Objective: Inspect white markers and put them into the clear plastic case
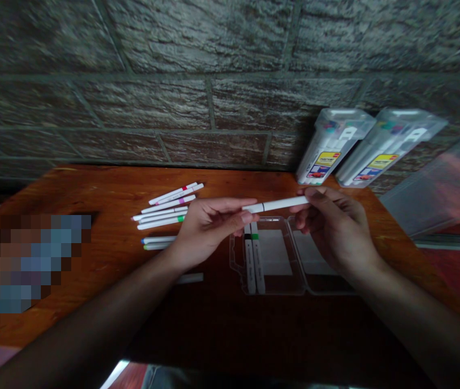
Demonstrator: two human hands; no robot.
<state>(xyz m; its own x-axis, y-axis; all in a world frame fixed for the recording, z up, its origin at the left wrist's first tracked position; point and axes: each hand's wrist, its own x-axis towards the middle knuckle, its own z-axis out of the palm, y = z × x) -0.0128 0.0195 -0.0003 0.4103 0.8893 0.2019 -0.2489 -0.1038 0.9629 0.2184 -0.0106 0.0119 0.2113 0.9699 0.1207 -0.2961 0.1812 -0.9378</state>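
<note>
A white marker (280, 205) with a dark ring is held level between my two hands, above an open clear plastic case (305, 281). My left hand (209, 224) pinches its left end between thumb and fingers. At the other end, the thumb and fingers of my right hand (335, 224) are closed on it. Two white markers, a black-banded one (250, 265) and a green-banded one (258, 265), lie side by side in the left half of the case. To the left, several loose white markers (168, 201) lie on the table, some partly hidden behind my left hand.
Two filled marker cases (327, 143) with yellow labels lean upright against the brick wall (238, 102) at the back right. A pixelated patch (31, 270) covers the left of the wooden table (104, 189). A clear sheet-like panel (440, 183) stands beyond its right edge.
</note>
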